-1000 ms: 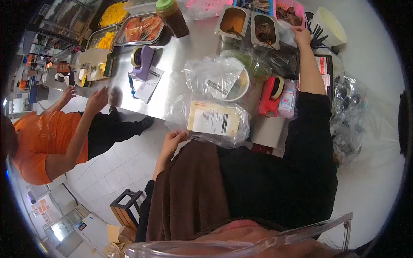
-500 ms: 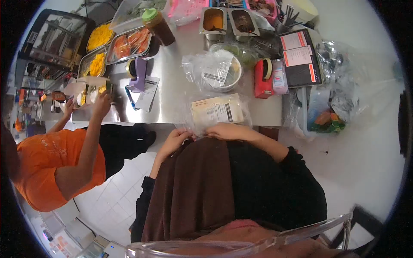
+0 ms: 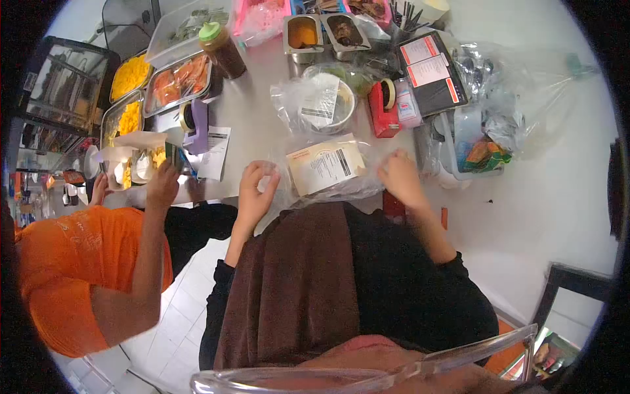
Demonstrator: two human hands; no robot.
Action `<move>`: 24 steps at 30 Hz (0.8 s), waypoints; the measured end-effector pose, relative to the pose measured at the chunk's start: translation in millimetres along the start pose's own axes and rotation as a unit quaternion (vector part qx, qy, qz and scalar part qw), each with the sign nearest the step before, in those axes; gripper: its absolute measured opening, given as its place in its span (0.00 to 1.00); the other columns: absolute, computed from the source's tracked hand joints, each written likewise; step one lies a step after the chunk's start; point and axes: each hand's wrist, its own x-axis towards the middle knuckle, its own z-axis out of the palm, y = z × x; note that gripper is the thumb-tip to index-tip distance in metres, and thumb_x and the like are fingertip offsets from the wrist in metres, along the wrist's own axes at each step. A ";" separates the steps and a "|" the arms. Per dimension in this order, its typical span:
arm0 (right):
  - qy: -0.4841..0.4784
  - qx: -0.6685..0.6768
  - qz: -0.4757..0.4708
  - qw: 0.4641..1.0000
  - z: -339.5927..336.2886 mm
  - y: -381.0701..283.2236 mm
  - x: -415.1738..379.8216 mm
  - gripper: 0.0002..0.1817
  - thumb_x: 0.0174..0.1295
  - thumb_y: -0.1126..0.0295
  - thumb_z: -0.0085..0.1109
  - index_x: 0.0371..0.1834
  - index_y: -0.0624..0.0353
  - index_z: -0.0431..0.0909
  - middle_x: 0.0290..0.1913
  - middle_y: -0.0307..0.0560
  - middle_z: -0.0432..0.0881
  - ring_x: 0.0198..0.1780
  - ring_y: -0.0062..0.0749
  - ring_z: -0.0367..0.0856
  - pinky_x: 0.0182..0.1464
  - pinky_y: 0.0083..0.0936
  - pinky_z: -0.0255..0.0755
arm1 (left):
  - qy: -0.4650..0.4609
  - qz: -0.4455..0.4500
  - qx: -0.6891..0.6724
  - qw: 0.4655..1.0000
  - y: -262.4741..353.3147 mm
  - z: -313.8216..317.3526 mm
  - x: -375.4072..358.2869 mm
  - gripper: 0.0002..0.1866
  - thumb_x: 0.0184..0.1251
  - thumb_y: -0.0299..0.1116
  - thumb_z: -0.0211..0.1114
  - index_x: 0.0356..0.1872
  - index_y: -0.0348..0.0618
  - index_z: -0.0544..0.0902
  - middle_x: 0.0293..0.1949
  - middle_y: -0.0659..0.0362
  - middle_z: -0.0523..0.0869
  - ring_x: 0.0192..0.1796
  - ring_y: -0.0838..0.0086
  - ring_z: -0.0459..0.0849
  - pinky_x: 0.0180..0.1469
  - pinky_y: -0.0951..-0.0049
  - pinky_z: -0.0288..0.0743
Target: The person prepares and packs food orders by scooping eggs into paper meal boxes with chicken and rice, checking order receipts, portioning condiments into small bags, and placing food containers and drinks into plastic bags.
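Observation:
A clear plastic bag (image 3: 331,172) with a printed paper slip inside lies at the near edge of the steel counter (image 3: 256,118). My left hand (image 3: 256,190) pinches the bag's left side, fingers curled on the plastic. My right hand (image 3: 400,178) holds the bag's right end at the counter edge. Behind the bag stands a round bowl (image 3: 328,104) wrapped in plastic with a receipt on it.
A red tape dispenser (image 3: 378,108) and a purple tape dispenser (image 3: 195,123) stand on the counter. Metal pans of food (image 3: 178,80), sauce tubs (image 3: 303,31) and a bottle (image 3: 222,47) line the back. A person in orange (image 3: 85,262) handles a paper box (image 3: 134,164) at left.
My right hand came back from the far sauce tubs to the bag, then slid to its right end. My left hand rose onto the bag's left side. The other person reached the paper box.

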 end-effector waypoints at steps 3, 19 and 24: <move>-0.135 0.327 0.048 0.934 11.9 43.3 27.4 0.14 0.60 0.62 0.52 0.40 0.63 0.74 0.34 0.48 0.79 0.37 0.35 0.78 0.42 0.30 0.71 | -0.098 -0.048 -0.222 0.969 19.7 -22.0 3.9 0.14 0.55 0.33 0.62 0.42 0.39 0.75 0.52 0.47 0.71 0.53 0.61 0.71 0.54 0.64 0.64; -0.116 0.675 -0.023 0.728 -106.1 -72.0 46.3 0.11 0.66 0.63 0.41 0.36 0.58 0.71 0.38 0.58 0.80 0.18 0.22 0.74 0.18 0.15 0.68 | -0.016 0.117 -0.387 0.914 112.6 -47.1 -6.2 0.45 0.53 0.42 0.63 0.67 0.37 0.47 0.68 0.46 0.45 0.63 0.53 0.64 0.62 0.56 0.59; -0.106 0.700 -0.076 0.702 -111.3 -80.0 47.3 0.14 0.65 0.59 0.44 0.35 0.60 0.69 0.39 0.60 0.79 0.22 0.29 0.78 0.21 0.24 0.74 | -0.038 0.185 -0.399 0.897 97.5 -51.9 -18.4 0.48 0.53 0.40 0.64 0.67 0.35 0.41 0.69 0.46 0.44 0.63 0.52 0.63 0.62 0.57 0.58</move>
